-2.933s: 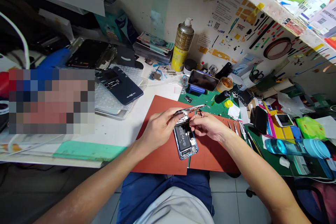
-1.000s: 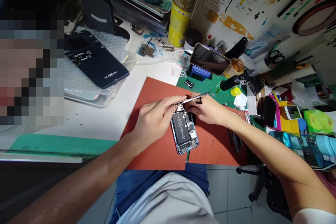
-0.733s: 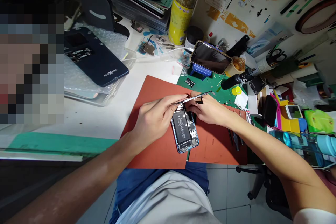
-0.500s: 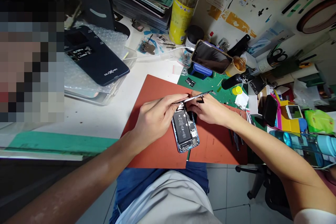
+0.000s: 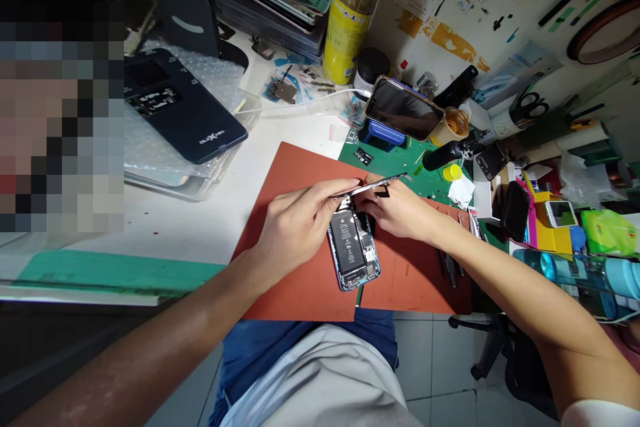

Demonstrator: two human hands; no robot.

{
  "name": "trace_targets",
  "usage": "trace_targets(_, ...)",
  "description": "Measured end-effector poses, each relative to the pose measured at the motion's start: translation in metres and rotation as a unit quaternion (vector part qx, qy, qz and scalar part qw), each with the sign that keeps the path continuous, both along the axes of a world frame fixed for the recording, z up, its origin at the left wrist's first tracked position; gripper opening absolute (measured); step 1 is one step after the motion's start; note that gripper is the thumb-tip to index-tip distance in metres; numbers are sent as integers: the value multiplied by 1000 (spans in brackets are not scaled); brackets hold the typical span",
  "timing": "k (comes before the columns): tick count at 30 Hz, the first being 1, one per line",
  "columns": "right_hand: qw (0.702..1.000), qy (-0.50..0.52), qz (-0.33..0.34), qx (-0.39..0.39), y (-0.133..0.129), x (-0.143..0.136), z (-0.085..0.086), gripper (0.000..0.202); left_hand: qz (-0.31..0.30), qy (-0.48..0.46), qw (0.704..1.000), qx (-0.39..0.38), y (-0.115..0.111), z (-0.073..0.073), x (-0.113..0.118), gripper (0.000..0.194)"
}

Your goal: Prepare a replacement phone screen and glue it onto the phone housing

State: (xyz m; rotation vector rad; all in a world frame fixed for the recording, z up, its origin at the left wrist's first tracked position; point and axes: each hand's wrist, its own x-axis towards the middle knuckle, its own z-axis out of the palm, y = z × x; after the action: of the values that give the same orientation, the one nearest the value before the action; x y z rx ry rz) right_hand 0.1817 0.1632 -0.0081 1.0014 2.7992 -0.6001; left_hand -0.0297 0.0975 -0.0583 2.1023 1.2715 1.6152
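An opened phone (image 5: 350, 243) lies on the brown-red work mat (image 5: 290, 280), its black battery and circuit parts exposed. Its screen panel (image 5: 391, 179) is tilted up, seen nearly edge-on above the phone's far end. My left hand (image 5: 293, 223) pinches this panel at its left end, the fingers along the top and the thumb below. Beyond the panel, my right hand (image 5: 403, 210) is at the phone's upper right side with curled fingers. The panel covers part of those fingertips, so what they hold is hidden.
A dark blue device (image 5: 187, 107) lies on bubble wrap at left. A propped phone (image 5: 404, 107) stands behind the mat beside a yellow spray can (image 5: 347, 40). Slim tools (image 5: 451, 267) lie right of the phone, near a blue bottle (image 5: 575, 270). Another person is at far left.
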Motion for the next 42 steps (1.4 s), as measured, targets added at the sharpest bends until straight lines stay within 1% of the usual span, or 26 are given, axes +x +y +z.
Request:
trace_targets(7,999,-37,19,16,0,-1,0,28,4,1,1000,-2,0,2,-1,22)
trace_targets(14,1000,-26,12,10,-2,-1,-1,29,5,-1,1000,-13,-1,2,-1,21)
trace_targets(21,999,-16,9,28,-5,-3,1,26,14,5,1000,-10,-1,2,0,19)
trace_targets(30,998,-27,5,49,-8,-5,3,24,9,2,1000,0,0,3,0,20)
trace_targets(36,999,-25,-3,37,-10,-5,4,28,8,1,1000,-10,0,3,1,20)
trace_targets(42,999,-27,-5,27,-9,-5,4,27,13,0,1000,-20,-1,1,0,19)
